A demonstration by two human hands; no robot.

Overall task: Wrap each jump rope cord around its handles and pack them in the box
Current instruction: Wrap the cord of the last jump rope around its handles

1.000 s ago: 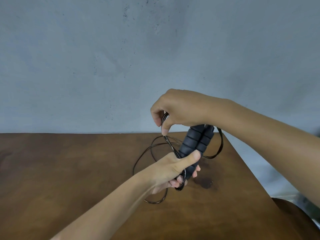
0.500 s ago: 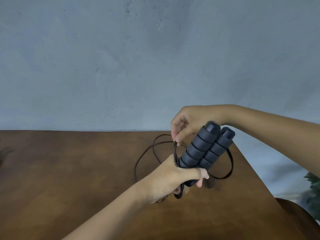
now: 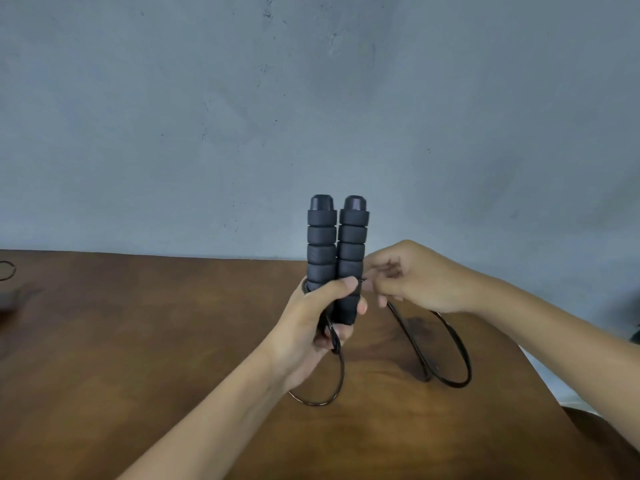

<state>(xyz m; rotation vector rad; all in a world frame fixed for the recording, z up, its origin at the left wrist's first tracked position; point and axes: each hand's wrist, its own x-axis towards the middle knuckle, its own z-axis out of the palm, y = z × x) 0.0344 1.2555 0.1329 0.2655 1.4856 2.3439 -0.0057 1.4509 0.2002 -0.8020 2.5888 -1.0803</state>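
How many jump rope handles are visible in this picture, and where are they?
2. The left handle and the right handle stand upright side by side, touching, gripped at their lower ends by the left hand. No other handle shows, though some may lie outside the view.

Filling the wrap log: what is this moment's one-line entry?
left hand: grips both handles upright | right hand: pinches cord beside handles | cord: loose loops over table | box: not visible

Blue-grey plaster wall (image 3: 242, 116) filling the upper half, showing scuffs and dark specks. Brown wooden worktop (image 3: 138, 341) lying below, meeting the wall at its far edge, grain catching soft, even light. Pale floor (image 3: 540, 362) showing past the right edge.
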